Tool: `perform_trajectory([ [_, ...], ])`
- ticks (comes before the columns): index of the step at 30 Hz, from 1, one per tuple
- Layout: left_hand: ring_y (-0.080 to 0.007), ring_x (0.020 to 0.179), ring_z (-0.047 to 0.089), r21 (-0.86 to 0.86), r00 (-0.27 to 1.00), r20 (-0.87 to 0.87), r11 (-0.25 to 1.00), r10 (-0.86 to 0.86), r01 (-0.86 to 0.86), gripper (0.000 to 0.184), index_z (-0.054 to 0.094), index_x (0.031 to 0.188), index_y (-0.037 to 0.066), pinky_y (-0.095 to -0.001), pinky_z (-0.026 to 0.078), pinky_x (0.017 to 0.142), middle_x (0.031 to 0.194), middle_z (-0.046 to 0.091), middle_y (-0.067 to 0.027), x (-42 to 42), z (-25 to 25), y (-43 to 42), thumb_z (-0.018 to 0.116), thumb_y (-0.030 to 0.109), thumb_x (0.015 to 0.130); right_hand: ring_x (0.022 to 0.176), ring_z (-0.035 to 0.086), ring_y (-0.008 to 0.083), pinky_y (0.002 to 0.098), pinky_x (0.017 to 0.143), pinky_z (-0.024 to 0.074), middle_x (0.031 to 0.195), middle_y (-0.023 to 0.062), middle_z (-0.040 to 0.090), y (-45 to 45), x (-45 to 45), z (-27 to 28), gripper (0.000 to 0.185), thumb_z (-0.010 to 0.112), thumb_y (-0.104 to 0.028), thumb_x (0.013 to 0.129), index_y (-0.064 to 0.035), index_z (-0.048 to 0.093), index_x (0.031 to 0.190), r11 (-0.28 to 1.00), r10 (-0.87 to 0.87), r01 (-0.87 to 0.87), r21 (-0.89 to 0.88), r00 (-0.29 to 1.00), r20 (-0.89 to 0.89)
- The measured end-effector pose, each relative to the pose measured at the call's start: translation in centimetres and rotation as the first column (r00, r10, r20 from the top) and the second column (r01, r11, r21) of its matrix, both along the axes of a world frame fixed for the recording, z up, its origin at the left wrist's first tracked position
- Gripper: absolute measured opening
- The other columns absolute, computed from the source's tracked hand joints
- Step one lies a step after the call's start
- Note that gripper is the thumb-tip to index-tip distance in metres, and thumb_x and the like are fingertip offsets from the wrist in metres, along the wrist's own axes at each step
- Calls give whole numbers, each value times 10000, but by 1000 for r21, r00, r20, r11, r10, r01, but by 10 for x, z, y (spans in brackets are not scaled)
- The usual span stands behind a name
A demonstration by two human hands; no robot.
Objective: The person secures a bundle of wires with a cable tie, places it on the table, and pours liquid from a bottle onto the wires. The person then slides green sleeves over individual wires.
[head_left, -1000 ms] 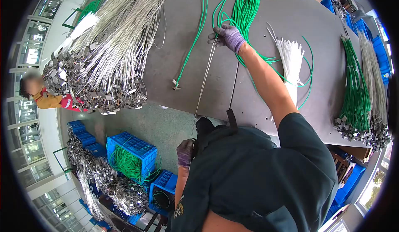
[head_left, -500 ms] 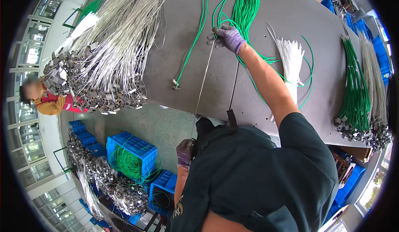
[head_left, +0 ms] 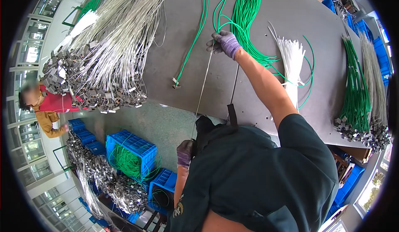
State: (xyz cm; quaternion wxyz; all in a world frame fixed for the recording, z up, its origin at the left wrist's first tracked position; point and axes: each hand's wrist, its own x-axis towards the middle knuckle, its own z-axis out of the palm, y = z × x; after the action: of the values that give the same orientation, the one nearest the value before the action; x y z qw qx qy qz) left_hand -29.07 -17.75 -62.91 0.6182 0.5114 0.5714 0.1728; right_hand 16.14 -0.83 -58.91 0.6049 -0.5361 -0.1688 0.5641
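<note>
A thin pale wire (head_left: 204, 82) stretches straight from my right hand across the table edge down to my left hand. My right hand (head_left: 227, 44), in a purple-grey glove, is closed on its upper end, where a green cable (head_left: 215, 17) also runs into the fingers; how the two meet is hidden. Beside my body, my left hand (head_left: 185, 153), gloved too, is closed around the lower end. The bundle of green cables (head_left: 246, 15) lies just beyond my right hand. Left of the wire lies a doubled green cable (head_left: 193, 49) with a small metal end piece (head_left: 176, 84).
Pale wires with grey connectors (head_left: 112, 65) are heaped at the table's left. White cable ties (head_left: 292, 61) and more green bundles (head_left: 357, 86) lie to the right. On the floor stand blue crates (head_left: 132, 146). Another person (head_left: 54, 103) is at far left.
My right hand has shifted slightly down, wire still stretched. A green strand that hung below the right forearm has moved away. The other person has turned, an arm lowered toward the crates.
</note>
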Motion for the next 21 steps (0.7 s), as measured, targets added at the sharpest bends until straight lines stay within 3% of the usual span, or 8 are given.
perform_trajectory([
  [5, -100, 573, 503, 101, 994, -76, 991, -83, 90, 256, 637, 858, 11, -260, 414, 525, 656, 576, -18, 2, 0, 4, 597, 264, 855, 716, 674, 295, 312, 487, 541, 871, 175, 656, -3, -10, -10, 212, 527, -191, 900, -10, 479, 998, 999, 53, -53, 6, 992, -117],
  [9, -108, 574, 502, 90, 996, -71, 994, -56, 62, 269, 638, 854, 15, -268, 420, 533, 650, 572, -20, 3, -4, 8, 607, 281, 846, 792, 670, 296, 313, 549, 556, 932, 185, 646, -9, -33, -38, 237, 565, -201, 884, -7, 500, 1005, 997, 68, -58, 47, 970, -235],
  [12, -94, 548, 483, 145, 992, -95, 985, -84, 98, 306, 637, 841, 15, -258, 400, 509, 611, 538, -3, 6, 6, 11, 612, 320, 845, 818, 663, 268, 301, 602, 547, 957, 148, 645, -29, -73, -53, 238, 579, -203, 877, -6, 543, 1005, 990, 103, -59, 132, 929, -356],
  [13, -83, 532, 467, 110, 996, -74, 992, -54, 62, 322, 635, 834, 15, -249, 383, 492, 594, 516, 7, 7, 14, 11, 614, 336, 845, 739, 645, 206, 289, 609, 527, 859, 94, 645, -36, -88, -52, 239, 610, -242, 858, -22, 578, 947, 992, 51, -4, 128, 929, -368],
  [14, -71, 515, 451, 76, 998, -54, 997, -24, 28, 339, 634, 826, 15, -241, 365, 475, 577, 493, 17, 6, 18, 12, 616, 353, 845, 739, 645, 206, 289, 609, 527, 859, 94, 645, -42, -95, -50, 239, 610, -242, 858, -22, 578, 947, 992, 54, -8, 126, 929, -367],
  [16, -62, 504, 436, 70, 997, -66, 996, -51, 55, 350, 632, 824, 15, -235, 349, 464, 568, 476, 25, -6, 20, 8, 617, 364, 846, 638, 592, 136, 278, 576, 503, 738, 45, 605, -49, -102, -44, 249, 641, -288, 831, -43, 607, 858, 979, 137, -138, -150, 990, -20],
  [17, -53, 492, 421, 66, 994, -78, 994, -81, 87, 361, 630, 822, 15, -229, 333, 452, 558, 458, 32, -11, 21, 5, 617, 375, 846, 559, 519, 92, 271, 500, 464, 644, 9, 540, -52, -98, -37, 292, 671, -332, 799, -47, 612, 786, 964, 216, -190, -186, 967, 135],
  [21, -61, 500, 427, 137, 971, -171, 972, -166, 190, 254, 631, 843, 30, -235, 347, 460, 573, 479, 17, -14, 20, -1, 599, 282, 853, 457, 469, 125, 285, 405, 416, 589, 20, 510, -34, -65, -34, 331, 686, -365, 774, -48, 593, 781, 956, 193, -138, -258, 961, 199],
])
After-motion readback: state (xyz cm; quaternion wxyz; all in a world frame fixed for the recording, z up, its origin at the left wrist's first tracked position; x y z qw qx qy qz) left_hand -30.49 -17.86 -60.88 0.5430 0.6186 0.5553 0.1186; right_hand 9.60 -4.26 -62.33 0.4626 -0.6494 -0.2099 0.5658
